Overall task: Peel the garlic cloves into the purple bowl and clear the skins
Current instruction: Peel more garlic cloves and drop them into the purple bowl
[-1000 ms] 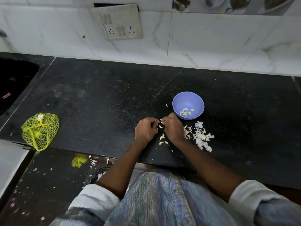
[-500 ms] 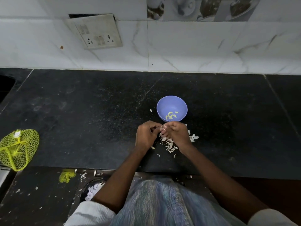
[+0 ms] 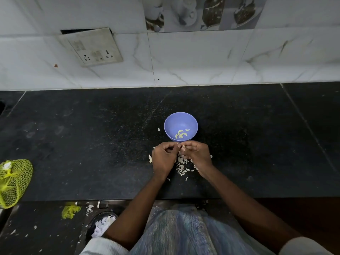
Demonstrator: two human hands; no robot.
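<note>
The person is standing at a black stone counter [image 3: 92,144], working with both hands just in front of the purple bowl [image 3: 180,126]. The left hand [image 3: 163,159] and the right hand [image 3: 197,156] are meeting fingertip to fingertip, both with fingers curled, pinching 1 garlic clove [image 3: 182,147] between them; only a pale sliver of it is showing, so how much skin is clinging to it cannot be told. The hands are hovering close to the bowl's near rim, probably so that a bared clove needs only a short drop. Several peeled cloves [image 3: 181,134] are lying inside the bowl. Loose skins [image 3: 182,167] are lying scattered on the counter directly beneath the hands, where they fall while peeling, waiting to be cleared. A yellow mesh bag [image 3: 13,181] is lying well apart at the counter's left edge.
</note>
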